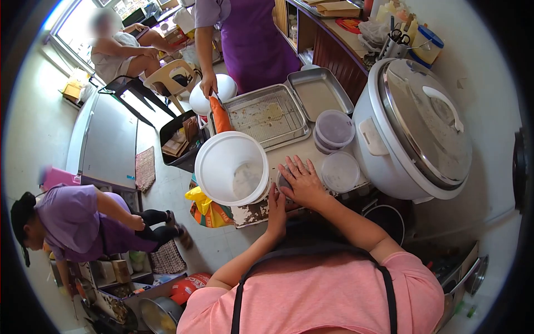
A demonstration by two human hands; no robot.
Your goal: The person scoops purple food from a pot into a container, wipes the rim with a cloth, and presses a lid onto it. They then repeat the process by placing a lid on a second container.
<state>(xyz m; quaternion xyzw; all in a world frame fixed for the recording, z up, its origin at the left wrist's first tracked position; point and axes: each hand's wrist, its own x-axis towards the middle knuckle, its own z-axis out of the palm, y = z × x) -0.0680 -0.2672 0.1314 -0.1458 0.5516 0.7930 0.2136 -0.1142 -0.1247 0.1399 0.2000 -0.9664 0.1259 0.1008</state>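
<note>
My right hand (303, 182) lies palm down with its fingers spread, over a small round container (282, 179) that it mostly covers. Beside that container's left side, my left hand (276, 210) is held edge-on with its fingers stretched upward. I cannot make out how firmly either hand touches it. Close to my left hand stands a white plastic bucket (222, 161), its mouth open toward me. A clear round tub (340, 171) sits right of my right hand, with a stack of lidded tubs (334, 129) behind it.
A metal tray with a wire rack (267, 114) and another tray (321, 92) lie behind the bucket. A large rice cooker (411, 128) stands at right. Across the table, a person in a purple apron (258, 50) holds an orange-handled tool (220, 116). Another person (94, 222) bends at left.
</note>
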